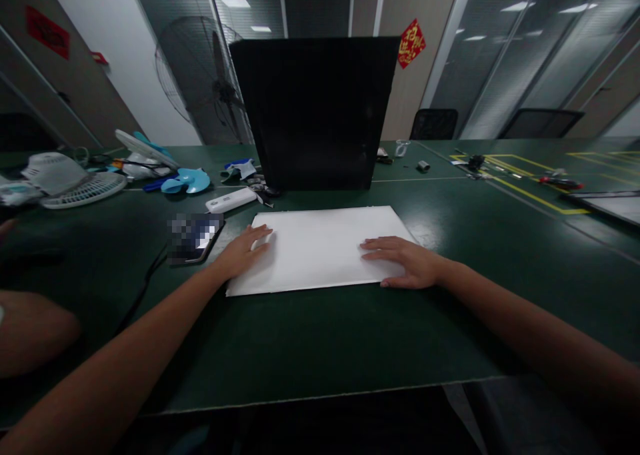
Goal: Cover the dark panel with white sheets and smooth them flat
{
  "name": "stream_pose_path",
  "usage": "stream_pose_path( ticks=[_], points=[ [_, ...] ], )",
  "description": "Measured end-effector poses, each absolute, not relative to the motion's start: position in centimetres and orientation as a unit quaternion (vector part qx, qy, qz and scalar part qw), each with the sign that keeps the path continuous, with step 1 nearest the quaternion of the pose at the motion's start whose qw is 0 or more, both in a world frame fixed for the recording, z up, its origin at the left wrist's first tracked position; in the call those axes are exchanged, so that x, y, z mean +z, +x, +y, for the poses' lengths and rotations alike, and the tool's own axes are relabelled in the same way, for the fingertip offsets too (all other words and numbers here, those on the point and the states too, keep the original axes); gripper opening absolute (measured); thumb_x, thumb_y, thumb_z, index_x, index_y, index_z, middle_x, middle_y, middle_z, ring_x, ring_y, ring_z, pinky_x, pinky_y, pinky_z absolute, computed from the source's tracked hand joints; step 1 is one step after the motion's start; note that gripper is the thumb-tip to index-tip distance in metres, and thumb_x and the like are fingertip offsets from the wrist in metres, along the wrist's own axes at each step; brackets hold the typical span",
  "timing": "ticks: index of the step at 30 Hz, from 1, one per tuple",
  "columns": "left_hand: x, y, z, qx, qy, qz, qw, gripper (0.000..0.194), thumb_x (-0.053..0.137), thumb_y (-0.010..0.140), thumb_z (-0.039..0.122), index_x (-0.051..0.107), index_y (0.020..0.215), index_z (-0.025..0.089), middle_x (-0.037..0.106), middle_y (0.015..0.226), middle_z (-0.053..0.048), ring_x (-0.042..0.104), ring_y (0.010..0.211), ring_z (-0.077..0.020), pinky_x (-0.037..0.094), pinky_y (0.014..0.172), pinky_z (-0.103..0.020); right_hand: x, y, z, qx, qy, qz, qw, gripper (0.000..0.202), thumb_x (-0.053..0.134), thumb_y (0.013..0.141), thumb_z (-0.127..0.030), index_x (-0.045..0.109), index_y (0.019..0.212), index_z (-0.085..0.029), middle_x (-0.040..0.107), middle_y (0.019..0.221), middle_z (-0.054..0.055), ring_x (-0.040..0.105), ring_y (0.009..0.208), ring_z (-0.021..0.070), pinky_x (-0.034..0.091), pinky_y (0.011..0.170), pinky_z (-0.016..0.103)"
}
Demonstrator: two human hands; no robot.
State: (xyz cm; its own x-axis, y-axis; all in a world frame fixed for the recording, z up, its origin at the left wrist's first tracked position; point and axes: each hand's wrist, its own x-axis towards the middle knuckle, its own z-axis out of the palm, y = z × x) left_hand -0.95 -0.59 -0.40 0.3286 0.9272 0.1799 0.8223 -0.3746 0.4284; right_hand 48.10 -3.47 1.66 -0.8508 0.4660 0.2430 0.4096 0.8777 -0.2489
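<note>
Left hand [244, 251] and right hand [406, 260] are resting spread, empty, on white panel [315, 248];
bare surface [320, 345] is running to its near edge.

Text: none surely readable | red diamond sign [411, 43]: gold Chinese characters, blurred | dark-red sign [47, 33]: dark marking, illegible | white power bank [231, 200]: small mark, illegible

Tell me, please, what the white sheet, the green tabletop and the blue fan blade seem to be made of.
White sheet: probably paper or thin card, matte; even face, thin straight edges.
Green tabletop: perhaps a rubber or vinyl covering, semi-gloss; it reflects light softly.
Blue fan blade: likely smooth moulded plastic; even colour, rounded lobes.
</note>
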Motion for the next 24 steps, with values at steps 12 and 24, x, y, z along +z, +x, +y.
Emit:
stream_pose_path(
  ticks=[12, 24],
  points=[
    [-0.3, -0.6, -0.7, 0.132, 0.848, 0.507, 0.08, 0.071, 0.041, 0.101, 0.062, 0.052, 0.155, 0.017, 0.036, 0.169, -0.014, 0.028, 0.159, -0.0326, 0.008, 0.132, -0.054, 0.1, 53.2, 0.8, -0.022, -0.577, -0.79, 0.207, 0.075, 0.038, 0.103, -0.068, 0.054, 0.155, -0.016, 0.052, 0.157, 0.02, 0.038, 0.152, 0.0401, 0.026, 0.124, 0.068],
    [0.0, -0.6, -0.8, 0.137, 0.848, 0.503, 0.092, 0.071, 0.039, 0.102, 0.064, 0.052, 0.155, 0.02, 0.037, 0.169, -0.013, 0.028, 0.159, -0.0331, 0.01, 0.132, -0.056, -1.6, 55.0, 1.9, 0.054, -0.623, -0.773, 0.106, 0.095, 0.025, 0.095, -0.083, 0.044, 0.162, -0.018, 0.04, 0.165, 0.02, 0.032, 0.154, 0.0445, 0.022, 0.122, 0.075]
  ],
)
